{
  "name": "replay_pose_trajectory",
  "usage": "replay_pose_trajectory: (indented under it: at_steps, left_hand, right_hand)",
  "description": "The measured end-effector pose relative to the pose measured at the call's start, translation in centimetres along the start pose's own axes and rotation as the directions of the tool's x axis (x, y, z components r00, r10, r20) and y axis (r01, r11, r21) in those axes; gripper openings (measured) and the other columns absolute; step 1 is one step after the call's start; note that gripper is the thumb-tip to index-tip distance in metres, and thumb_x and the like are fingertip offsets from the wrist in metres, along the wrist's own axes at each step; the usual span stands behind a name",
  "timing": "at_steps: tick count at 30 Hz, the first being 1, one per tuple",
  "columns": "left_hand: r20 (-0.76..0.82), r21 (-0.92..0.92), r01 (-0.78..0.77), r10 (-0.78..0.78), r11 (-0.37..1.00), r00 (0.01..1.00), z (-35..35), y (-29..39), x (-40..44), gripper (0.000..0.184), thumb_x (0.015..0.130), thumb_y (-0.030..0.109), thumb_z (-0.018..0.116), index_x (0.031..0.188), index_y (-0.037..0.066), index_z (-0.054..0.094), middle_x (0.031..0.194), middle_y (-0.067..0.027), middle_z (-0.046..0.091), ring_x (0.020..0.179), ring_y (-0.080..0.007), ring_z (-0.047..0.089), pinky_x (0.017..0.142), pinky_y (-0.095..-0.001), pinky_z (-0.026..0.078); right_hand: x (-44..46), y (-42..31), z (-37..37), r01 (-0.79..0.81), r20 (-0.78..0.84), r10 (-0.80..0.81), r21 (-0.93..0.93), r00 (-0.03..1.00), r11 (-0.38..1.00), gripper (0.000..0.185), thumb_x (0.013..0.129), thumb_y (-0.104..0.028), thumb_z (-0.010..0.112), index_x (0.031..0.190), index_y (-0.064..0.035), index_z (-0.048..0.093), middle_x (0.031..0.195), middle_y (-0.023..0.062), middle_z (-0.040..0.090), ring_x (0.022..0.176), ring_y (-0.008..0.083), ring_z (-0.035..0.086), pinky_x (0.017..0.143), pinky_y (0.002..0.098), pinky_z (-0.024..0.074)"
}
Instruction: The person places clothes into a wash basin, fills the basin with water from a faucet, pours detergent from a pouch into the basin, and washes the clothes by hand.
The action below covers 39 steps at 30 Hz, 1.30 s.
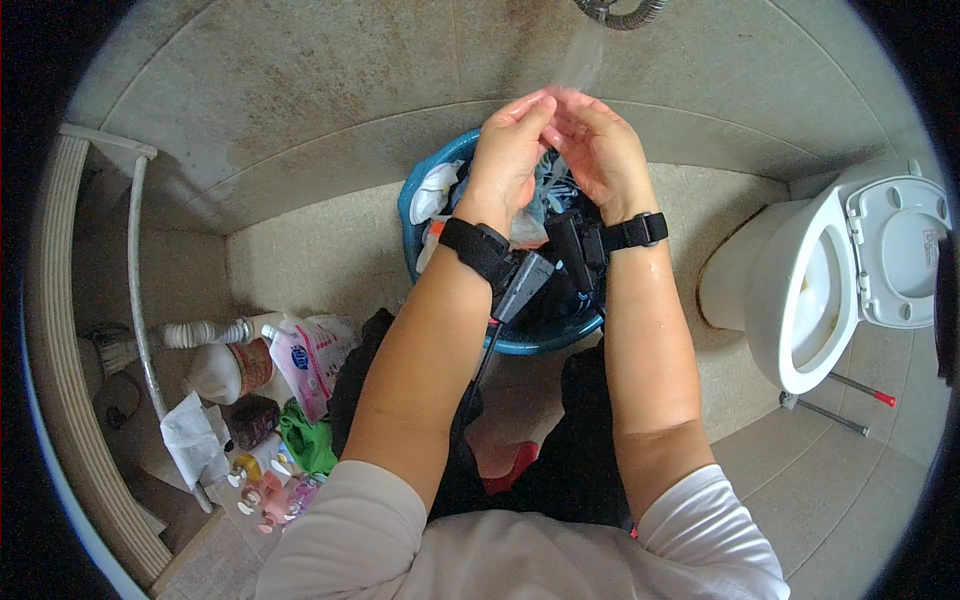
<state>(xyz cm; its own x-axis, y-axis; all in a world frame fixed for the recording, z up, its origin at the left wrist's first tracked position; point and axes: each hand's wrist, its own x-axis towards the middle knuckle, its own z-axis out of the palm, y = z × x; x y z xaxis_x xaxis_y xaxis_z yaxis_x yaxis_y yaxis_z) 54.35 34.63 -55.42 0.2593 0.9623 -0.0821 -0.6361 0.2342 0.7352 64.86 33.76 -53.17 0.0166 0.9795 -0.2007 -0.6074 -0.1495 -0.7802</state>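
Observation:
My left hand (507, 150) and my right hand (602, 150) meet at the fingertips under a stream of water (582, 60). Both are cupped with fingers curved inward, and I see nothing held in them. The water falls from a metal tap (605, 8) at the top edge of the view. Below my hands stands a blue basin (410, 215) filled with dark and light clothes (435, 190). Black straps with small dark devices (525, 285) circle both wrists. The undersides of my fingers are partly hidden.
A white toilet (760, 270) with its lid raised stands at the right. At the left are a pink-and-white pouch (312, 360), a large bottle (222, 372), a green cloth (308, 438), several small bottles (268, 495) and a white rail (143, 270). A tiled wall (340, 80) rises behind the basin.

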Motion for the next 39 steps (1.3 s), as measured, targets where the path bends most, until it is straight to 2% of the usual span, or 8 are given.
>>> replay_pose_trajectory:
  at_steps: [2,6,11,18,24,29,32,39]
  left_hand:
    - [-0.073,-0.005,0.018,-0.018,1.000,0.997,0.45,0.25,-0.17,0.022,0.087,0.014,0.053,0.106,0.003,0.057,0.088,-0.0016,0.060,0.071,-0.0083,0.053,0.068,-0.0211,0.044]
    - [-0.023,0.007,0.008,-0.008,1.000,1.000,0.29,0.31,-0.19,0.024,0.087,0.014,0.053,0.108,0.003,0.056,0.089,-0.0016,0.059,0.073,-0.0086,0.053,0.069,-0.0219,0.044]
    - [-0.111,-0.005,0.027,-0.028,1.000,0.993,0.75,0.68,-0.57,0.025,0.087,0.014,0.054,0.109,0.003,0.055,0.094,-0.0032,0.059,0.084,-0.0111,0.055,0.074,-0.0242,0.045]
    - [-0.061,-0.038,0.030,-0.032,0.999,0.998,0.36,0.60,-0.45,0.028,0.086,0.014,0.056,0.111,0.003,0.054,0.098,-0.0042,0.060,0.086,-0.0118,0.056,0.076,-0.0246,0.044]
    - [-0.113,0.040,0.047,-0.043,0.998,0.993,0.51,0.73,-0.55,0.030,0.085,0.014,0.057,0.113,0.003,0.054,0.102,-0.0046,0.060,0.089,-0.0123,0.055,0.078,-0.0268,0.043]
    - [-0.088,-0.002,0.009,-0.010,1.000,0.996,0.65,0.76,-0.53,0.032,0.085,0.014,0.058,0.112,-0.002,0.055,0.101,-0.0057,0.059,0.091,-0.0112,0.052,0.076,-0.0230,0.041]
    - [-0.062,0.019,0.031,-0.030,0.999,0.998,0.18,0.55,-0.24,0.031,0.085,0.015,0.058,0.113,0.003,0.054,0.102,-0.0043,0.059,0.093,-0.0126,0.054,0.080,-0.0256,0.043]
    - [-0.032,0.009,0.006,-0.006,1.000,0.999,0.44,0.73,-0.47,0.029,0.085,0.014,0.057,0.112,0.002,0.054,0.102,-0.0046,0.059,0.092,-0.0125,0.055,0.079,-0.0254,0.044]
  right_hand:
    - [0.07,-0.02,-0.11,0.001,0.017,-0.001,0.013,1.000,1.000,0.017,0.088,-0.006,0.044,0.099,0.0036,0.053,0.096,0.0136,0.058,0.087,0.0210,0.058,0.079,0.0315,0.0494]
    - [-0.13,-0.21,0.09,-0.006,0.022,0.006,0.033,1.000,0.999,0.017,0.088,-0.006,0.044,0.099,0.0035,0.053,0.097,0.0140,0.059,0.088,0.0216,0.058,0.079,0.0316,0.0495]
    - [0.14,-0.08,-0.25,-0.020,0.022,0.019,0.026,1.000,0.999,0.017,0.088,-0.007,0.045,0.100,0.0030,0.053,0.097,0.0140,0.058,0.088,0.0223,0.058,0.078,0.0324,0.0498]
    - [-0.06,-0.22,-0.09,-0.024,0.040,0.022,0.030,0.999,0.999,0.017,0.088,-0.007,0.046,0.099,0.0014,0.053,0.097,0.0130,0.058,0.087,0.0222,0.058,0.076,0.0324,0.0504]
    - [-0.05,-0.21,-0.22,-0.039,0.027,0.039,0.023,0.999,0.999,0.018,0.087,-0.008,0.046,0.102,0.0000,0.054,0.100,0.0115,0.058,0.091,0.0217,0.057,0.077,0.0349,0.0497]
    - [-0.13,-0.26,-0.01,-0.044,0.030,0.043,0.034,0.999,0.998,0.017,0.088,-0.008,0.046,0.101,-0.0001,0.054,0.102,0.0116,0.058,0.093,0.0214,0.056,0.079,0.0361,0.0488]
    - [-0.08,-0.29,-0.10,-0.051,0.050,0.048,0.051,0.998,0.997,0.017,0.088,-0.008,0.046,0.101,-0.0005,0.054,0.102,0.0113,0.058,0.093,0.0214,0.056,0.081,0.0367,0.0481]
    - [-0.10,-0.27,-0.13,-0.039,0.037,0.037,0.043,0.999,0.998,0.015,0.088,-0.009,0.046,0.100,-0.0028,0.054,0.101,0.0096,0.058,0.092,0.0204,0.056,0.080,0.0363,0.0482]
